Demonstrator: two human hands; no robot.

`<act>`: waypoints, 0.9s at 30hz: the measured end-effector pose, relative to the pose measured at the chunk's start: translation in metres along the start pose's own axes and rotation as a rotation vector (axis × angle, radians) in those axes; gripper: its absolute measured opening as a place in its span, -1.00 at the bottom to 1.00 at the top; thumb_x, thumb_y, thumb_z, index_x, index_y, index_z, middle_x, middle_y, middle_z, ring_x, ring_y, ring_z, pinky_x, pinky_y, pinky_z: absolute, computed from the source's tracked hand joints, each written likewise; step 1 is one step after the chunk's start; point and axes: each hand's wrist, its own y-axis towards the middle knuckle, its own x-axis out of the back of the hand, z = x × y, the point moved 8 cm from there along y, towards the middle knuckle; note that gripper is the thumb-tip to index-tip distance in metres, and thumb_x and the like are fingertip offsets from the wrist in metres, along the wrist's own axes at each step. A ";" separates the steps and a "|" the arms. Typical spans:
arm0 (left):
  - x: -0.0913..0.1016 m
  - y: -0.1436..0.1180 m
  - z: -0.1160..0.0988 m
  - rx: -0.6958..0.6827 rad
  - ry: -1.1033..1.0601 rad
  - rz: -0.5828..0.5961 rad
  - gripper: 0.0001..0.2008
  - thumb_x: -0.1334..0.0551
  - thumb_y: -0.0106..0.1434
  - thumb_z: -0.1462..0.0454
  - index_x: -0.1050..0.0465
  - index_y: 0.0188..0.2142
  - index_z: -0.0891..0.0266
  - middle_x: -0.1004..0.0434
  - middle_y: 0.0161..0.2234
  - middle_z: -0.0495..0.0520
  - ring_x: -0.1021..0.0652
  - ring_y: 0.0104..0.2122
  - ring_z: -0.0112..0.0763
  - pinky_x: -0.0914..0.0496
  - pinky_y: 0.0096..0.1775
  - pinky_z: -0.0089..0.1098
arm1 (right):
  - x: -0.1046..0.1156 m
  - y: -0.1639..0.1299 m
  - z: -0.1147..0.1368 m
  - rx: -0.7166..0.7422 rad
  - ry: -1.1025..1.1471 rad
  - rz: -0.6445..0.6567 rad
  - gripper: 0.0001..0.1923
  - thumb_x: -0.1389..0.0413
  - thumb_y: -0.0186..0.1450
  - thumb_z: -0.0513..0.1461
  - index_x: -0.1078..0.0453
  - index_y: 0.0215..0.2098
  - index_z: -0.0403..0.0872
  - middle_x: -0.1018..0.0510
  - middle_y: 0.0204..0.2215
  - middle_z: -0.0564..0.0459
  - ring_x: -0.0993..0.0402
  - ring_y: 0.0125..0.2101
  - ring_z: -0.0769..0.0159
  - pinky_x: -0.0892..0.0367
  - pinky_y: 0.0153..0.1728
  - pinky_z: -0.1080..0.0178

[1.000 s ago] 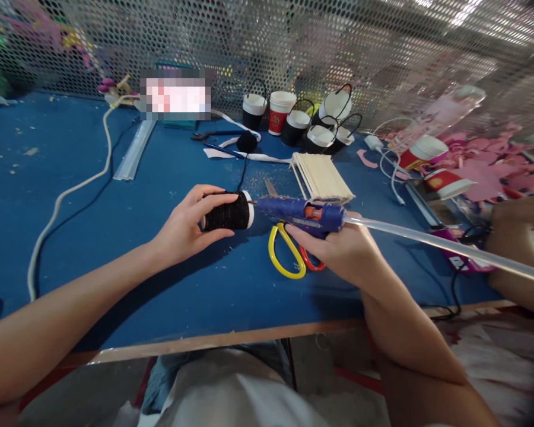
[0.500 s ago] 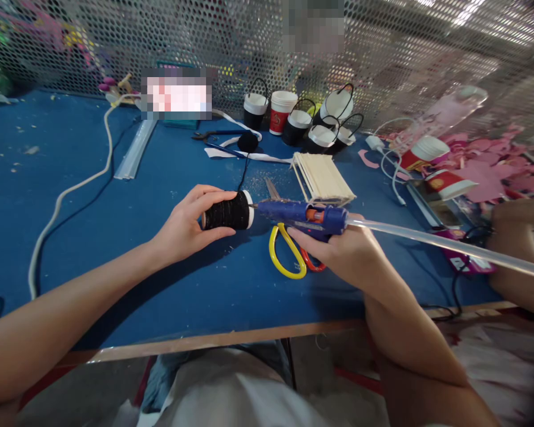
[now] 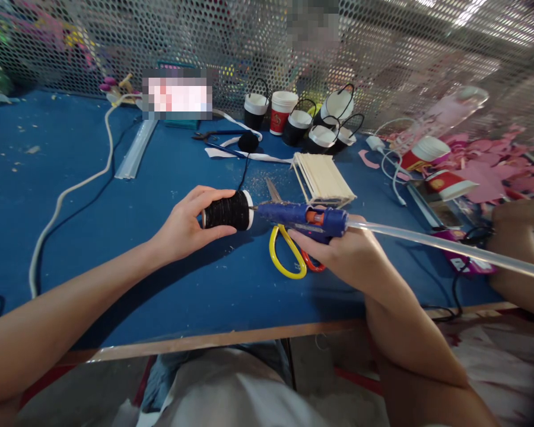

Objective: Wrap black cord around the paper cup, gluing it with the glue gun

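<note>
Left hand [image 3: 184, 228] grips black-wrapped cup [image 3: 228, 210] lying sideways just above blue tabletop [image 3: 115, 237]. Right hand [image 3: 342, 252] grips blue glue gun [image 3: 305, 215], tip touching cup's white rim. Scissors [image 3: 289, 255] lie under the gun.

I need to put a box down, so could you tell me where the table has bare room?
Bare blue table lies left of the left hand, between the white cord and the front edge. Crowded: the cups at the back, the scissors, and the pink paper on the right.
</note>
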 end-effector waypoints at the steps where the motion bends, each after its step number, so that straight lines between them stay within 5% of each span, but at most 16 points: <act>1: 0.000 0.000 0.001 0.006 -0.003 0.002 -0.47 -0.34 0.07 0.18 -0.31 0.04 0.20 -0.41 -0.07 0.15 -0.43 -0.08 -0.28 -0.34 -0.03 -0.25 | 0.000 0.000 0.004 0.052 -0.055 0.006 -0.76 0.02 0.22 -0.17 -0.48 -0.40 -0.06 -0.45 -0.62 -0.04 -0.34 -0.58 0.24 -0.17 -0.58 0.23; 4: -0.001 0.000 0.003 0.033 -0.012 0.006 -0.47 -0.32 0.08 0.16 -0.31 0.04 0.20 -0.41 -0.06 0.15 -0.44 -0.08 -0.27 -0.35 -0.05 -0.27 | 0.000 0.000 0.012 0.161 -0.163 0.046 -0.71 0.07 0.24 -0.20 -0.50 -0.37 -0.08 -0.46 -0.59 -0.08 -0.38 -0.55 0.19 -0.13 -0.59 0.21; 9: 0.000 0.000 0.008 0.083 -0.015 0.002 -0.46 -0.32 0.08 0.12 -0.30 0.05 0.21 -0.42 -0.06 0.15 -0.45 -0.10 -0.25 -0.36 -0.12 -0.30 | 0.002 0.001 0.004 0.022 -0.045 0.076 -0.80 -0.03 0.22 -0.18 -0.49 -0.39 -0.07 -0.44 -0.63 -0.01 -0.37 -0.60 0.28 -0.21 -0.57 0.26; 18: -0.001 0.000 0.010 0.120 -0.014 0.009 -0.47 -0.31 0.10 0.13 -0.30 0.05 0.19 -0.42 -0.07 0.12 -0.45 -0.10 -0.30 -0.35 -0.11 -0.33 | 0.004 -0.003 0.007 0.073 -0.083 -0.038 -0.81 -0.02 0.23 -0.22 -0.47 -0.42 -0.07 -0.45 -0.64 0.03 -0.38 -0.61 0.33 -0.23 -0.57 0.31; 27: 0.002 0.000 0.001 0.019 0.012 -0.012 -0.46 -0.33 0.08 0.17 -0.31 0.04 0.23 -0.41 -0.09 0.15 -0.44 -0.11 -0.30 -0.34 -0.06 -0.29 | 0.008 0.000 0.014 0.180 -0.136 -0.034 -0.76 0.02 0.26 -0.23 -0.47 -0.43 -0.09 -0.33 -0.69 0.04 -0.29 -0.63 0.34 -0.13 -0.62 0.29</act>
